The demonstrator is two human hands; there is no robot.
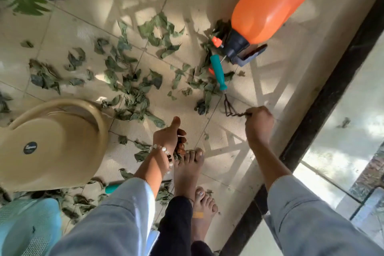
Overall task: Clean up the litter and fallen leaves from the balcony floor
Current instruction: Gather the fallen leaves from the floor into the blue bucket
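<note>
Right grip [258, 121] is pinching a dark twisted twig [234, 113] off the balcony floor [228, 172] while left grip [171, 137] is clutching gathered leaves [179, 155]; most fallen leaves [133, 85] are lying scattered just beyond both, so cleanup is barely beginning.

head cam | looks steeply down | close over floor [234, 151]

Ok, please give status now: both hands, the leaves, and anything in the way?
Left hand holds leaves. Right hand pinches a dark twig. Leaves scattered over the tiles. Rake and orange sprayer lie among them.
</note>
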